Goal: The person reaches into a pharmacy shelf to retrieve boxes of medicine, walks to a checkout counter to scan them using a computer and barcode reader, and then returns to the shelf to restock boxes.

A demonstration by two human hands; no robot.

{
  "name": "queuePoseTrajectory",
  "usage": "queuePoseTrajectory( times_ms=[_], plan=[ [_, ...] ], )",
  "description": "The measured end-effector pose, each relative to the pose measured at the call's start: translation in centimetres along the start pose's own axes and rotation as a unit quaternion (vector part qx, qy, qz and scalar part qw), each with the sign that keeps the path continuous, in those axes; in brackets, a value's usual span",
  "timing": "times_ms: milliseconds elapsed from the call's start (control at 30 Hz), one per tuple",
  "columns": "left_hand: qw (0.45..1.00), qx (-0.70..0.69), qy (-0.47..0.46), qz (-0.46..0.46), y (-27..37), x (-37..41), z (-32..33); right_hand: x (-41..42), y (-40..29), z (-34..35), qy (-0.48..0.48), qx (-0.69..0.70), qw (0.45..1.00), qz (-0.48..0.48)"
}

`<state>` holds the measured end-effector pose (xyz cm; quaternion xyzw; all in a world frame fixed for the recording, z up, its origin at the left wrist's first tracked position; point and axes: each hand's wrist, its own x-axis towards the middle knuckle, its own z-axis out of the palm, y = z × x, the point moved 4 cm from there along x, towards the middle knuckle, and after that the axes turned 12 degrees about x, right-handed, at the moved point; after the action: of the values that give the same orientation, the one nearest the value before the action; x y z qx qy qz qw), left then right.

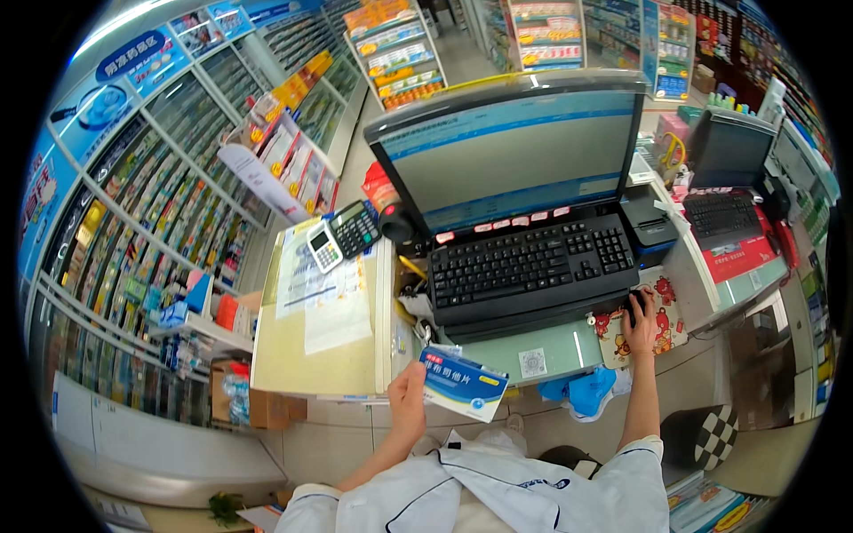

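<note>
My left hand (408, 398) grips a blue and white medicine box (462, 385) by its left end, tilted with a printed face up, just in front of the desk edge. On the right, my right hand (641, 323) rests over a black computer mouse (628, 313) on a mouse pad with red bear figures (667, 318). Between and beyond my hands lies a black keyboard (533, 263). Behind it stands a lit monitor (516, 156) showing a mostly pale window with blue bars.
Left of the keyboard, a pale counter (320, 366) holds papers, a black calculator (355, 228) and a white card terminal (324, 247). A black scanner (396, 222) stands beside the monitor. At right are a label printer (650, 220), a second keyboard (721, 216) and a checkered stool (716, 436).
</note>
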<state>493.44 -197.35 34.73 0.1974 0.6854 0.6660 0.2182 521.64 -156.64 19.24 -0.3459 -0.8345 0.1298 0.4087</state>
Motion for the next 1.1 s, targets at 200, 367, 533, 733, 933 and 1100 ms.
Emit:
queuePoseTrajectory(
  times_ms=[200,367,533,733,933,1100],
  plan=[
    [1.000,-0.001,-0.020,0.009,0.5,-0.4,1.6,0.0,-0.7,0.3,-0.014,0.013,1.000,0.008],
    [1.000,0.011,-0.013,0.009,0.3,-0.2,2.5,-0.4,0.2,0.1,-0.013,-0.001,1.000,0.008],
    [1.000,-0.012,-0.020,0.008,-0.1,0.1,2.3,-0.3,-0.3,0.4,-0.017,0.006,1.000,0.002],
    [0.999,-0.020,-0.028,0.009,0.2,0.4,2.5,-0.3,0.0,0.3,-0.002,-0.004,1.000,-0.009],
    [0.999,-0.009,-0.032,0.008,-0.2,0.7,2.1,-0.3,0.1,0.5,-0.018,-0.007,1.000,0.011],
    [1.000,-0.005,-0.028,0.013,-0.2,0.8,2.1,-0.2,0.1,0.3,-0.016,-0.002,1.000,0.010]
  ],
)
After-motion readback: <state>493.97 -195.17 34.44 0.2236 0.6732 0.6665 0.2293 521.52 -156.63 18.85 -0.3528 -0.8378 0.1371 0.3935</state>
